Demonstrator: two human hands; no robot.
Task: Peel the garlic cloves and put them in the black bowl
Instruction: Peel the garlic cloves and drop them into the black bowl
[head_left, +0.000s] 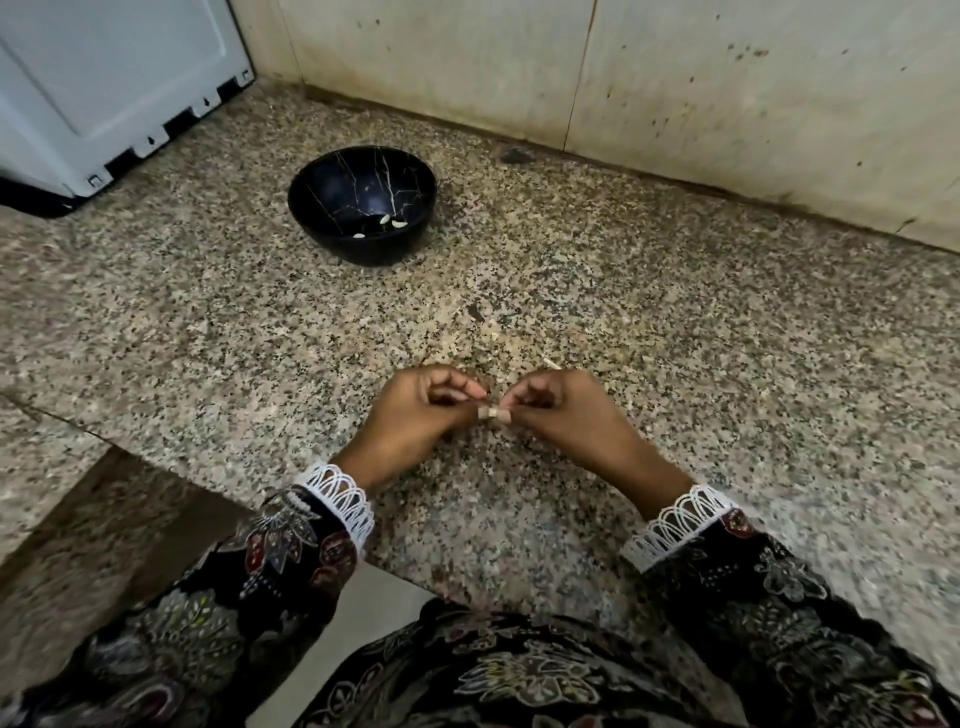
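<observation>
3 peeled cloves (385, 223) in bowl (332, 182); 2 hands (415, 410) pinch 1.

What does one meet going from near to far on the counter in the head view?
Sleeves → the two hands, left hand and right hand, pinching one clove between them → black bowl holding peeled cloves → wall.

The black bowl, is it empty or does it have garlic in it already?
Not empty. The black bowl stands upright on the counter, and three small white garlic cloves lie at its bottom. Most of its inside is bare.
</observation>
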